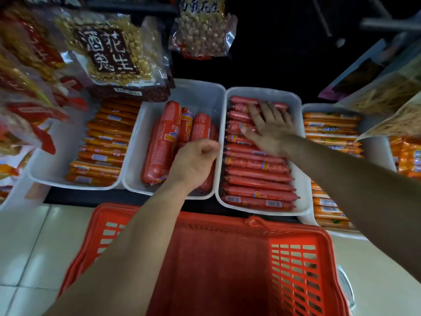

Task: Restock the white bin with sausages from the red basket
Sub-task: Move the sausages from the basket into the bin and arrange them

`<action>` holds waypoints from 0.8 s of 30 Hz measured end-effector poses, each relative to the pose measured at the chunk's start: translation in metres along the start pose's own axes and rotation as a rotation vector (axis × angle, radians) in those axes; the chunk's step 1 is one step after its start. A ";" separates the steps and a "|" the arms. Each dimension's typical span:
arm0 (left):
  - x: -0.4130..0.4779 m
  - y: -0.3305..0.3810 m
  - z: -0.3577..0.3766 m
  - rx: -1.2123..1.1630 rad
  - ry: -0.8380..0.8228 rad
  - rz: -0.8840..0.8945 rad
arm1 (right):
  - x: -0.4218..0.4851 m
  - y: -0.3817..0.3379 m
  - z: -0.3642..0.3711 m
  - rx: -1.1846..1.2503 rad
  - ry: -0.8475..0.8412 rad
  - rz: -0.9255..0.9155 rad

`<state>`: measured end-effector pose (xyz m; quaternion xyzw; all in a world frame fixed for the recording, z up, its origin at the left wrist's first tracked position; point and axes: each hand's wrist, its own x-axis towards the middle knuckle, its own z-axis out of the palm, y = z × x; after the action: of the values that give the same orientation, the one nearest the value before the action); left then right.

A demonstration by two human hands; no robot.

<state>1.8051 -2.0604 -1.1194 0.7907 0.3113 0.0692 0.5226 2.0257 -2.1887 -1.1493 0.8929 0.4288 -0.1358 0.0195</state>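
Note:
A white bin point(262, 92) in the middle of the shelf is packed with a row of thin red sausages point(257, 176) lying crosswise. My right hand point(271, 131) lies flat on the upper sausages, fingers spread, holding nothing. My left hand point(193, 163) is curled in a loose fist over the neighbouring white bin point(196, 90), which holds a few thick red sausages point(159, 144); nothing shows in its grip. The red basket point(293, 270) sits below the shelf edge under my forearms; no sausages show in the part I see.
White bins of orange sausages point(102, 147) stand at the left and at the right point(330, 128). Bags of peanuts point(109, 51) hang above the left bins, and more snack bags point(387, 87) overhang the right. Pale floor tiles point(29, 242) lie beside the basket.

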 end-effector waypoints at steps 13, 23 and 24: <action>0.006 -0.009 0.007 -0.001 0.085 0.037 | -0.005 -0.015 -0.012 -0.134 0.194 -0.160; 0.001 -0.012 0.001 -0.025 0.027 0.008 | -0.034 -0.003 0.014 -0.200 0.069 -0.317; 0.002 -0.012 0.001 -0.032 0.025 0.006 | -0.033 0.000 0.012 -0.180 0.082 -0.304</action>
<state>1.8017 -2.0571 -1.1307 0.7821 0.3142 0.0859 0.5312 2.0035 -2.2155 -1.1518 0.8172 0.5697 -0.0617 0.0614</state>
